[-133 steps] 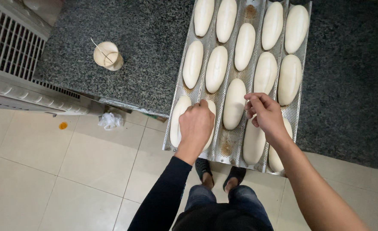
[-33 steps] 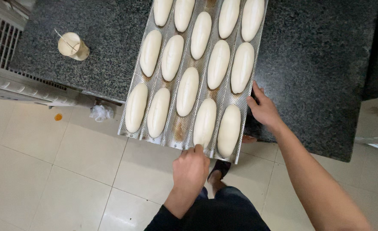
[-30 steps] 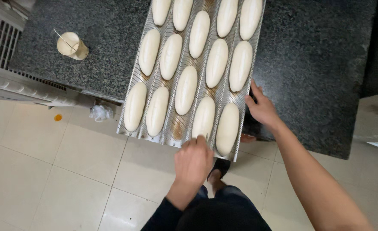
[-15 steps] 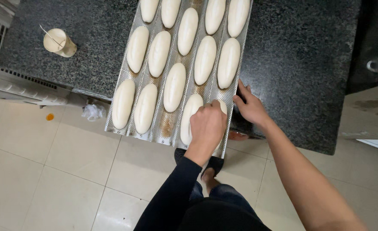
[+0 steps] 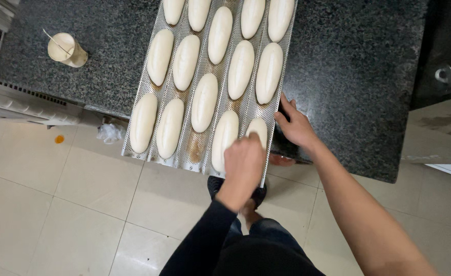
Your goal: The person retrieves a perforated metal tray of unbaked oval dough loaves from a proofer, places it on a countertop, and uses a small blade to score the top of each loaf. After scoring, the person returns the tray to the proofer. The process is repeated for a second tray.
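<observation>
A perforated metal tray (image 5: 194, 148) with long troughs lies on a dark speckled counter (image 5: 348, 66), its near end overhanging the edge. Several pale dough loaves fill the troughs. My left hand (image 5: 243, 163), in a black sleeve, rests with bent fingers over the near end of the rightmost front loaf (image 5: 259, 128). The back of the hand hides whatever is under the fingers. My right hand (image 5: 297, 128), on a bare arm, lies flat on the counter with its fingers spread against the tray's right edge.
A cream cup (image 5: 67, 49) with a thin stick in it stands on the counter at the left. A white grilled unit (image 5: 10, 97) sits below the counter's left edge. A crumpled bit of plastic (image 5: 110, 133) and an orange spot (image 5: 59, 138) lie on the tiled floor (image 5: 56, 214).
My left hand has risen from below the tray's front edge onto the near right loaf. My right hand has stayed at the tray's right edge.
</observation>
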